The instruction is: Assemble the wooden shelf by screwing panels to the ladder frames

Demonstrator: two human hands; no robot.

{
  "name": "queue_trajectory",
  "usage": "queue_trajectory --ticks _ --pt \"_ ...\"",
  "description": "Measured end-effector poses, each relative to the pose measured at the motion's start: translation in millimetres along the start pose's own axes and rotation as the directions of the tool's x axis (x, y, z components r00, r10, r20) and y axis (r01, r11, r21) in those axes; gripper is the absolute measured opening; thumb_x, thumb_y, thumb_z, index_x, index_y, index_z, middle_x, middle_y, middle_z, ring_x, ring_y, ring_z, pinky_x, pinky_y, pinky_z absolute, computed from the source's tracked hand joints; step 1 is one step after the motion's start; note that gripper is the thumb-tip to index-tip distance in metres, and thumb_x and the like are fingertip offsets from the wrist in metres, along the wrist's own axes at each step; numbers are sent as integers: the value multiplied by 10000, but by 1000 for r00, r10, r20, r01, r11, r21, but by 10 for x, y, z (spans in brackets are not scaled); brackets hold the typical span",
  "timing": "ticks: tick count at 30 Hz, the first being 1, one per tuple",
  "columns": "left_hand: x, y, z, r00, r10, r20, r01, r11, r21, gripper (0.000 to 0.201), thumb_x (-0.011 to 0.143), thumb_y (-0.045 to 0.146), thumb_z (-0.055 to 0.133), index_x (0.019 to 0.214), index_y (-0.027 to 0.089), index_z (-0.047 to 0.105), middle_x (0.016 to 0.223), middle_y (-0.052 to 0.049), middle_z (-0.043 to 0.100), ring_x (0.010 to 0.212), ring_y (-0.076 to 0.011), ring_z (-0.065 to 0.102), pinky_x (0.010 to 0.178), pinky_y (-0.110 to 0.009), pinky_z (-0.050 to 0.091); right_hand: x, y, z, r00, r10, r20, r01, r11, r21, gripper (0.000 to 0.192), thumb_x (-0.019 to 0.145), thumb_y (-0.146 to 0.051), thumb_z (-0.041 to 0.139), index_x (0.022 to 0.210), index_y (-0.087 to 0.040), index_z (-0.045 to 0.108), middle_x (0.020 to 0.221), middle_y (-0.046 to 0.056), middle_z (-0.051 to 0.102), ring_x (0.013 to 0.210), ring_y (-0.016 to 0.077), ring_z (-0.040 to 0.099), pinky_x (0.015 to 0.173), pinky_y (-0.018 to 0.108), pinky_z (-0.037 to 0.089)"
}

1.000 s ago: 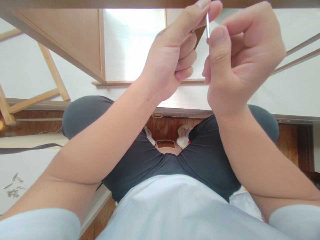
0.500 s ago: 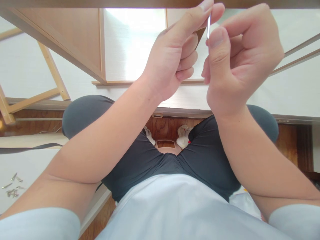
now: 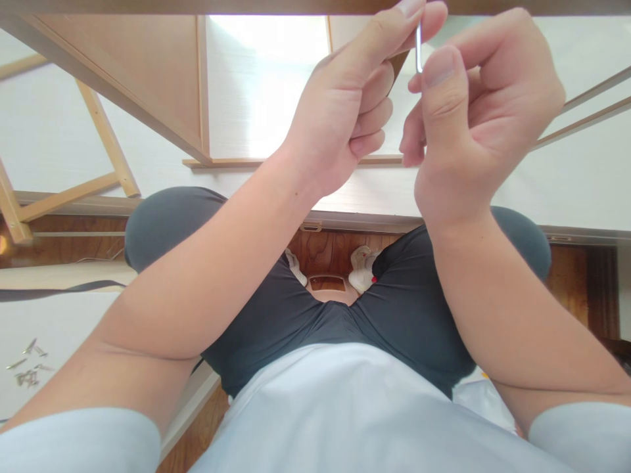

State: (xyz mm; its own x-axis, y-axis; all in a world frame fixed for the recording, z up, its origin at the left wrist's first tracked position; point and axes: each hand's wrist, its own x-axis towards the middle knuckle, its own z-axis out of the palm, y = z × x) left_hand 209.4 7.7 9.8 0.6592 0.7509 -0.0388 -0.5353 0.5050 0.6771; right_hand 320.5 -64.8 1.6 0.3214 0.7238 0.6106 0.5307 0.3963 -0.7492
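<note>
Left hand [image 3: 340, 125] and right hand [image 3: 473, 125] both pinch thin silver metal pin [image 3: 419, 49], grips clamped on it, upright.

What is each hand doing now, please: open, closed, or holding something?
Left hand: closed, fingers pinching the top of the thin metal pin.
Right hand: closed, thumb and fingers on the same pin.

You're in a room of a home, mid flat-pack furniture assembly. Far ahead stand light wood panels [image 3: 148, 72] and white boards [image 3: 566, 177], with a bare wooden frame [image 3: 106, 141] at far left. Dark wood flooring [image 3: 566, 276] runs beneath. Loose metal fasteners [image 3: 27, 368] lie near left.
</note>
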Motion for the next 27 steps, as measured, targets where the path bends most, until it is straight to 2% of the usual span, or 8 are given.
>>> queue_trajectory --ticks 3,6,10,13,16,20,25,27 --pt "20 -6 -28 1000 -3 14 3 1000 -6 112 846 313 723 805 233 655 490 62 263 424 -77 156 453 -297 55 3 -68 55 1000 -6 -20 8 991 134 278 1008 -337 583 765 -234 499 711 -7 551 511 119 488 487 297 343" --pt "36 -18 -41 999 -3 48 2 1000 3 133 827 291 740 757 231 644 482 64 265 417 -76 156 453 -308 50 -7 -123 73 999 46 -2 -44 963 268 287 983 -272 582 722 -243 467 543 -38 434 447 124 428 448 299 276" --pt "54 -25 -44 999 -28 36 30 997 -64 227 832 298 743 686 218 588 489 56 311 408 -65 169 446 -299 38 -40 -112 46 961 243 129 -273 900 340 292 968 -435 652 776 -256 525 558 -36 462 462 143 466 442 303 289" --pt "58 -23 -53 998 -58 2 58 982 -181 301 873 372 708 671 206 557 493 46 330 399 -55 197 435 -273 38 -47 -75 36 928 293 230 -367 822 435 307 925 -507 706 807 -258 570 625 -26 522 436 130 431 413 306 259" --pt "55 -24 -64 996 -85 -29 72 950 -303 341 871 435 706 677 201 551 482 45 312 394 -52 215 425 -255 39 -34 -84 36 891 333 307 -450 730 514 359 935 -579 679 821 -250 591 582 -38 478 408 109 363 396 298 225" --pt "52 -29 -51 998 -61 -22 53 961 -272 323 896 423 678 689 204 560 475 50 286 385 -46 218 414 -242 29 -11 -142 29 806 383 451 -589 592 550 454 900 -680 685 853 -241 583 530 -67 393 385 92 306 397 285 185" --pt "36 -28 5 999 22 -24 -21 1000 21 352 929 367 674 669 186 521 517 55 309 371 -29 322 400 -210 42 14 -130 16 629 408 662 -776 265 573 319 916 -509 746 876 -247 568 548 -84 333 414 92 237 404 268 177" --pt "25 -31 22 999 35 -24 -32 992 122 348 916 393 702 689 184 541 529 57 315 369 -40 373 389 -207 67 21 -96 13 589 409 697 -804 212 555 303 929 -510 731 894 -253 576 556 -83 331 424 93 234 414 265 196"
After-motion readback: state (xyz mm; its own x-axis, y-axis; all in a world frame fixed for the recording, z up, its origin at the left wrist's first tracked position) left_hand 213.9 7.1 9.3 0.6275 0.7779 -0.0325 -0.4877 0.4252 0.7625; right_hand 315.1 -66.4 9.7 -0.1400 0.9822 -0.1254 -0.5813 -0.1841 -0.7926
